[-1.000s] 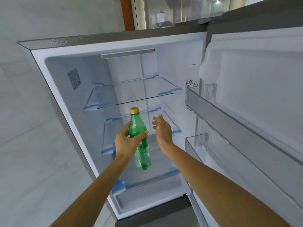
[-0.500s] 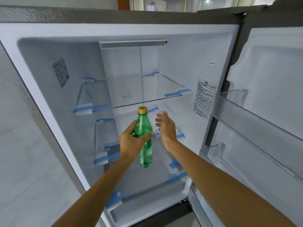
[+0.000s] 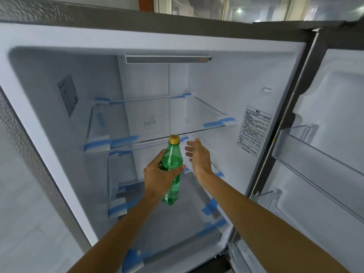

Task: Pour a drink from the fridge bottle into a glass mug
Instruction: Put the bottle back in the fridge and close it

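A green plastic bottle (image 3: 173, 160) with a yellow cap stands upright in the air in front of the open fridge (image 3: 216, 79). My left hand (image 3: 159, 176) grips it around its middle, thumb across the front. My right hand (image 3: 199, 156) hovers just right of the bottle, palm turned toward it, fingers straight and apart from it. No glass mug is in view.
The fridge has glass shelves (image 3: 161, 123) held with blue tape and nothing on them. Its open door (image 3: 323, 154) with clear bins stands on the right. A pale tiled wall (image 3: 21, 213) lies left of the fridge.
The view has drawn closer to the fridge and shifted. The bottle stays in my left hand at about the same height, and my right hand remains open beside it.
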Demonstrator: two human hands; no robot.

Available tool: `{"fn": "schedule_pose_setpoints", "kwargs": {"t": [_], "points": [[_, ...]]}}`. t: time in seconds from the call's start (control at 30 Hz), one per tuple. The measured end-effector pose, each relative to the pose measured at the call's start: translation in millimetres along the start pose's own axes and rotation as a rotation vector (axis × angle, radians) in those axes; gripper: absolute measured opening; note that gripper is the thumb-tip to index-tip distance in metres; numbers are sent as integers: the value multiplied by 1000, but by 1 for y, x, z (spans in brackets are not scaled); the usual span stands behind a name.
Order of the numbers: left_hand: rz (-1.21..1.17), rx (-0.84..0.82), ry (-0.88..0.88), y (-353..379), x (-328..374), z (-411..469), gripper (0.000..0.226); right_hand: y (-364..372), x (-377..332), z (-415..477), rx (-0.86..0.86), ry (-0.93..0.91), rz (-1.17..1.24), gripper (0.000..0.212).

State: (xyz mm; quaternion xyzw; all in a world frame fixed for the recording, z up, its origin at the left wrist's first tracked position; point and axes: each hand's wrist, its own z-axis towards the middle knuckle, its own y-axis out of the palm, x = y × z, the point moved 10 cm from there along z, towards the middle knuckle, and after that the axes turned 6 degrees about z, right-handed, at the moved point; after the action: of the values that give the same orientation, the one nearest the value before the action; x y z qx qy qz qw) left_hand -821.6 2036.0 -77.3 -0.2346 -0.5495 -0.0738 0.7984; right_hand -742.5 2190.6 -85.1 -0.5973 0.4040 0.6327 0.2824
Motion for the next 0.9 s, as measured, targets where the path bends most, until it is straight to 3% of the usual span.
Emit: {"fn": "schedule_pose_setpoints", "kwargs": {"t": [0.2,0.43,0.9], "points": [[61,-17,45,9,-1,11,57,10,5,26,-43,17,6,42],[13,70,-47,4,-29,37,73,17,15,46,-94,36,7,32],[-34,171,-76,3,-43,102,46,36,16,85,-138,89,47,37]]}}
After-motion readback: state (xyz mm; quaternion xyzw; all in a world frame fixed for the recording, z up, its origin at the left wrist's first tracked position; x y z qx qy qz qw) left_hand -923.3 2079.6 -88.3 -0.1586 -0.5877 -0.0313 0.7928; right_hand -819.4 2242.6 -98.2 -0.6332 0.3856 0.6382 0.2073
